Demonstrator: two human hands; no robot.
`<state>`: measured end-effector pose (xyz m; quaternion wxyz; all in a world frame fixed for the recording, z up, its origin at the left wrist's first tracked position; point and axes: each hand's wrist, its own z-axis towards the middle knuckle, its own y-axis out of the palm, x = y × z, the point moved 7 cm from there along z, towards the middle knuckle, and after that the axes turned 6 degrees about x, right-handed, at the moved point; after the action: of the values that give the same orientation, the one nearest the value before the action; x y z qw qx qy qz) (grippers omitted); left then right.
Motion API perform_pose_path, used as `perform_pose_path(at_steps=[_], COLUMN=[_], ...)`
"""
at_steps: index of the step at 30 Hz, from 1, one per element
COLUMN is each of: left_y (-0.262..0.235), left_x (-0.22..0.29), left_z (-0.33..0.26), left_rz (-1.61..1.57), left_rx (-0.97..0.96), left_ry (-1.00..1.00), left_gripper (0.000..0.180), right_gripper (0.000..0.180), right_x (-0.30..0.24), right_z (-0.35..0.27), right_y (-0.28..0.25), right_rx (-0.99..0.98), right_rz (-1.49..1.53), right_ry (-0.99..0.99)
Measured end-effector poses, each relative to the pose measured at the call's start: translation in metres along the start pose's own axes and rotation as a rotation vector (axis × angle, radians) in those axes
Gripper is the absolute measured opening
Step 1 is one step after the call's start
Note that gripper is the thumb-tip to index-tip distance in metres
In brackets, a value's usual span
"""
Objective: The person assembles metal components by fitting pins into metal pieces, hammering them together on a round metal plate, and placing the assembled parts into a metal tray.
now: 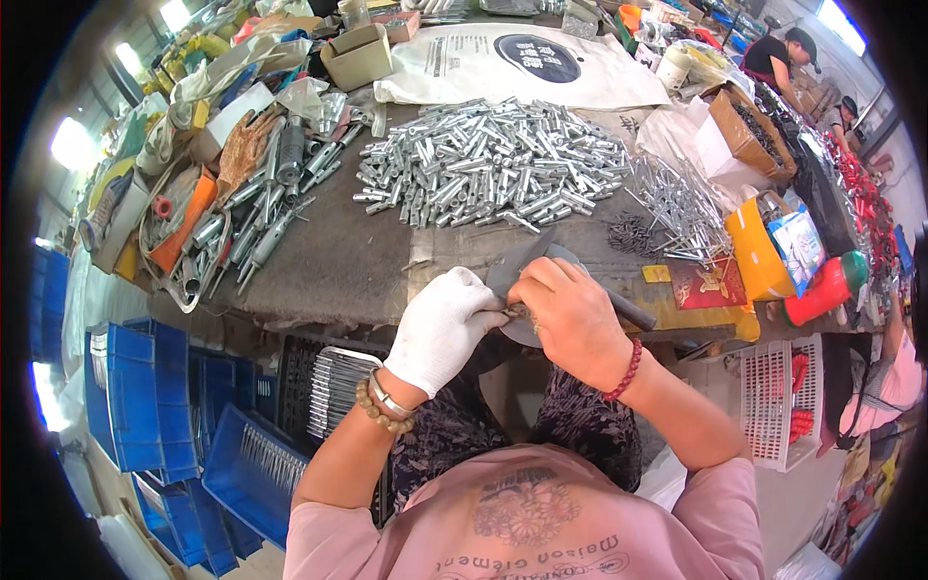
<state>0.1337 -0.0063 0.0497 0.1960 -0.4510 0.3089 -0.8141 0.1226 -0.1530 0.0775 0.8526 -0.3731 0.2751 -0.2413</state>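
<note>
Fingers [483,314] of our gloved left hand [443,329] curl narrow around a small metal part [515,311], pinched where it meets our bare right hand [570,319]. We note the right hand is closed on a dark grey tool [628,311] whose handle runs out toward 4 o'clock. Both hands sit at the near edge of the surface [338,261], over a round grey block [512,271]. At 12 o'clock from the hands lies a heap of silver tubes [493,164]; at 2 o'clock, loose thin rods [681,208]; at 7 o'clock, blue crates [155,396].
</note>
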Motion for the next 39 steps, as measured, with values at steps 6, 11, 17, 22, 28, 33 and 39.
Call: perform_pose_path(at_steps=[6, 11, 17, 22, 28, 33, 39], left_y=[-0.002, 0.0, -0.001, 0.0, 0.0, -0.001, -0.001], left_x=[0.002, -0.001, 0.0, -0.001, -0.001, -0.009, -0.005], left_z=[-0.002, -0.001, -0.001, 0.0, 0.0, 0.0, 0.001], left_rz=[0.006, -0.002, 0.001, 0.003, 0.015, -0.098, -0.05], left_rx=[0.022, 0.024, 0.007, -0.005, 0.003, 0.026, -0.006], left_ry=[0.011, 0.011, -0.009, 0.002, 0.004, -0.062, -0.047], left_gripper=[0.014, 0.014, 0.013, 0.014, 0.015, 0.014, 0.017], right_gripper=[0.013, 0.012, 0.014, 0.015, 0.015, 0.014, 0.018], right_x=[-0.001, 0.0, 0.0, 0.0, 0.005, 0.003, 0.012], right_z=[-0.004, -0.001, 0.001, 0.002, 0.003, 0.003, 0.0], right_y=[0.003, -0.001, -0.003, -0.005, -0.003, -0.004, -0.001], right_rx=[0.061, 0.057, 0.01, -0.002, -0.007, -0.018, 0.009], right_rz=[-0.011, -0.034, -0.023, -0.023, 0.043, 0.043, 0.125], right_ry=[0.033, 0.045, -0.023, -0.02, 0.025, 0.035, 0.072])
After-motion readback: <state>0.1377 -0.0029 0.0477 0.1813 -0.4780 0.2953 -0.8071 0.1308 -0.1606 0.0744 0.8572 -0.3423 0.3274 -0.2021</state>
